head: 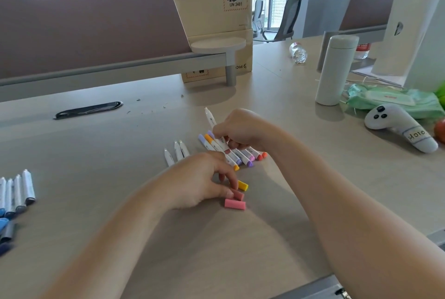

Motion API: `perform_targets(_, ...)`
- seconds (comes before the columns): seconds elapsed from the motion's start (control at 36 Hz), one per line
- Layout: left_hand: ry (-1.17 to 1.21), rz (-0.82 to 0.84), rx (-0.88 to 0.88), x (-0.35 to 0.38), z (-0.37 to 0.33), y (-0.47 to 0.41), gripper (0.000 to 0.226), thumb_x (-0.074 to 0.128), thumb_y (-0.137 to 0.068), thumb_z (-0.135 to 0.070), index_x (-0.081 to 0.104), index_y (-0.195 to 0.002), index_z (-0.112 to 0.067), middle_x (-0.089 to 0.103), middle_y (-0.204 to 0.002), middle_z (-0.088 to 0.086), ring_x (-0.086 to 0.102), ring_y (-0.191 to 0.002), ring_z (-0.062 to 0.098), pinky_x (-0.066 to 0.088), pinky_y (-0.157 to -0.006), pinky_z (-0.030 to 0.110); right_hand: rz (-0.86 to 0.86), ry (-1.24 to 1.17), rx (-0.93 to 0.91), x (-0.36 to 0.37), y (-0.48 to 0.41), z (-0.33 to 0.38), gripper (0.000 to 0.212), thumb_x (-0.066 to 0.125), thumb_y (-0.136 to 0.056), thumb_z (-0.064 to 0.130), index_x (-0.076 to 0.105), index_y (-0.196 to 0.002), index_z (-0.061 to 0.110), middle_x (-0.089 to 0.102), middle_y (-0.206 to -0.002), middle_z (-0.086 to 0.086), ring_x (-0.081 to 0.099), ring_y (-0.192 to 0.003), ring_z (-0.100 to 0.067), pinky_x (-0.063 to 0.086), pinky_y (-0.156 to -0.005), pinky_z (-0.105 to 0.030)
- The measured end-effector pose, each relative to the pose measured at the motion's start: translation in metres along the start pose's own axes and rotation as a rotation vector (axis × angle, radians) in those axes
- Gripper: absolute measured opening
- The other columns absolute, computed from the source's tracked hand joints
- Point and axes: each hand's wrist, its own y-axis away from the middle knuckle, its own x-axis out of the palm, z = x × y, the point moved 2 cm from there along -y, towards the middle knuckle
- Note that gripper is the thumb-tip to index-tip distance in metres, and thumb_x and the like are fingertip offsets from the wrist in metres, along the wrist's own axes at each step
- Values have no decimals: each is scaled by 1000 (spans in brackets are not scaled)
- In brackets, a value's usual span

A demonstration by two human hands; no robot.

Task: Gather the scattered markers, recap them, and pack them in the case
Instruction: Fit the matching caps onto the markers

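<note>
Markers point(240, 156) with purple, orange and pink ends lie in a tight row mid-surface point(96, 202), partly under the right grip point(243, 130). Right grip is closed around one white marker point(211, 120), held tilted above the row, dusty-pink end down, white end pointing far. Left grip point(202, 178) sits just near of the row, fingers curled, thumb and fingertip pinching a dusty-pink cap point(238, 195) that rests on the surface. A yellow cap point(243, 185) lies just far of it and a pink cap point(234, 203) just near, both loose. Left of the row lie three white markers point(178, 151), partly hidden by the left grip. Blue and grey markers point(16, 195) bunch at the left edge. Far right: white bottle point(334, 70), game controller point(399, 127), wipes pack point(390, 100).
</note>
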Motion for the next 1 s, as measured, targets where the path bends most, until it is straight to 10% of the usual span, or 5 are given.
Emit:
perform_targets(0.31,117,-157,-81,-14,10,4,5,77,-83,-26,73,-85,-25,55,-68,-7,44,-55,2,34,-51,13,28,-11,-59,3,5,5,17,59,-83,10,50,-69,6,45,-57,-10,35,-52,-20,26,-47,-25)
perform_targets(0.47,391,-484,-165,-33,26,6,10,68,-90,-21,71,-96,-28,73,-86,-3,67,-81,10,51,-76,30,60,12,-115,7,10,12,6,52,-86,4,50,-82,5,49,-61,-12,39,-42,-16,28,-41,-22)
perform_targets(0.64,660,-780,-341,-46,54,12,12,67,-90,-25,76,-94,-32,71,-75,-7,54,-65,10,43,-65,29,109,-20,-128,10,11,12,11,54,-94,12,50,-86,5,50,-73,-17,40,-41,-17,32,-43,-24)
perform_targets(1.0,867,-821,-418,-44,62,11,15,63,-94,-16,74,-98,-25,66,-75,1,52,-61,12,43,-57,25,433,33,-174,28,28,21,8,54,-95,15,51,-93,8,63,-79,-22,46,-44,-18,38,-42,-21)
